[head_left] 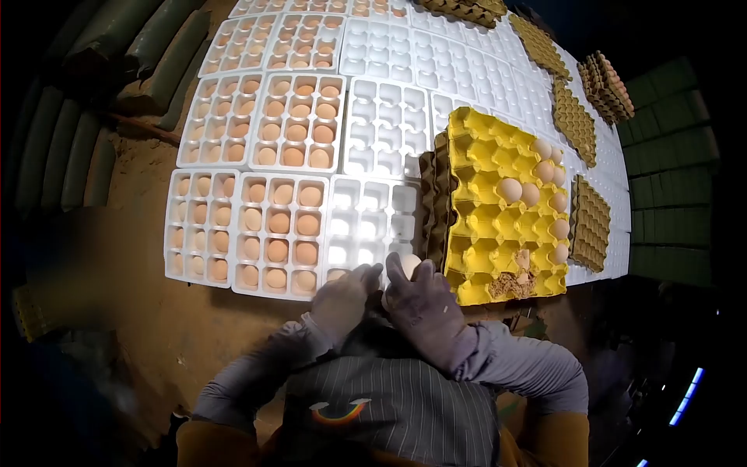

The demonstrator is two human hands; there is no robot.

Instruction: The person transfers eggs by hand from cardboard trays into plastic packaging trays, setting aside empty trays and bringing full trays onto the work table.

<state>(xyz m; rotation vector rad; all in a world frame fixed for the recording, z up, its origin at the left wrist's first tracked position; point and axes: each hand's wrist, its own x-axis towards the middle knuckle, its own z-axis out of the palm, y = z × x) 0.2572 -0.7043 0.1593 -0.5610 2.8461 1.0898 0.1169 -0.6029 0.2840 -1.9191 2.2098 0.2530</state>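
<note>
My right hand (pixel 424 310), in a grey glove, is closed around a pale egg (pixel 410 266) above the near edge of a white foam tray (pixel 333 226). Another pale egg (pixel 386 302) shows partly below its fingers. Beside it, my left hand (pixel 344 300), also gloved, has its fingers together over the tray's near left cells; what they hold, if anything, is hidden. An egg (pixel 336 275) peeks out of the cell by the left fingers. To the right stands a yellow egg tray (pixel 486 222) on a stack of brown trays, with several eggs along its right side.
Foam trays full of brown eggs (pixel 278 249) lie on the left. Unfilled foam trays (pixel 387 117) spread behind and right. Brown pulp trays (pixel 574 124) rest on them, and a tray stack (pixel 605 86) stands far right. Crumbly brown debris (pixel 512 285) lies in the yellow tray's near cells.
</note>
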